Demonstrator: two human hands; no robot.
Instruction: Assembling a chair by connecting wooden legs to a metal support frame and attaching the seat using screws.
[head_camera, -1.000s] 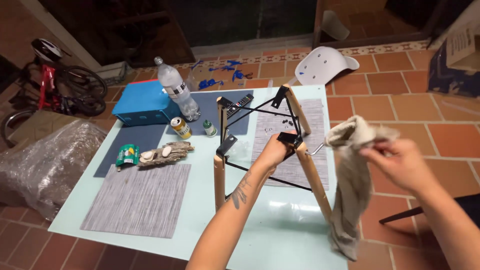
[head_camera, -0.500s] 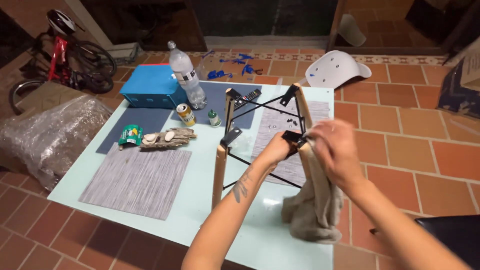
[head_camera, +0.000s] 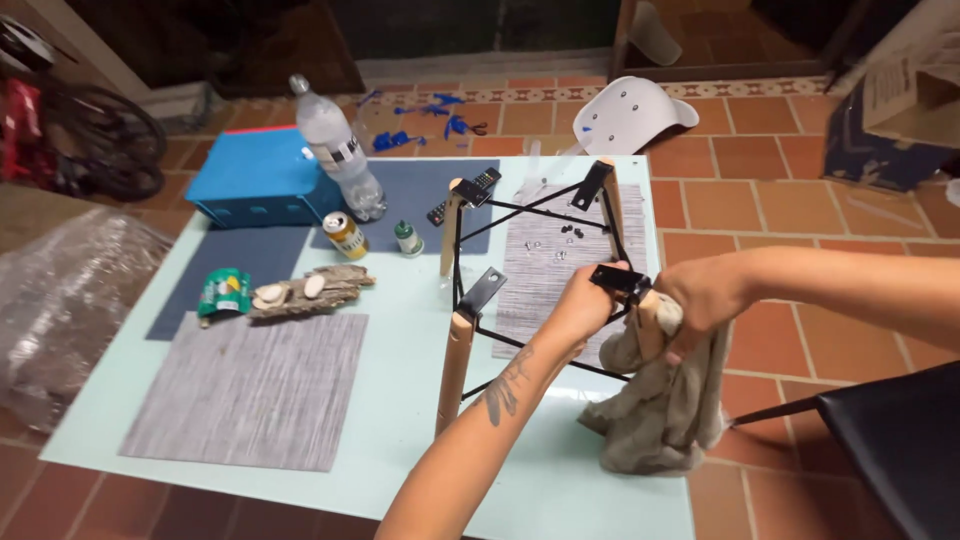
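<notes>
An upturned chair base (head_camera: 470, 300) with wooden legs and black metal braces stands on the pale glass table (head_camera: 400, 440). My left hand (head_camera: 585, 300) grips the black bracket at the top of the near right leg. My right hand (head_camera: 705, 300) is closed on a grey-beige cloth (head_camera: 660, 420), pressing it around that same wooden leg. The cloth hangs down and bunches on the table near its right edge.
Small black screws (head_camera: 570, 235) lie on a grey placemat. A plastic bottle (head_camera: 335, 150), a can (head_camera: 345, 235), a small green jar (head_camera: 406, 238), a blue box (head_camera: 255, 180) and bark pieces (head_camera: 305, 292) sit on the left. A white seat shell (head_camera: 625, 110) lies on the tiled floor; a black chair (head_camera: 890, 440) stands at right.
My right hand has brought the cloth from out at the right in to the near right leg and wrapped it around the wood. My left hand has stayed on the bracket.
</notes>
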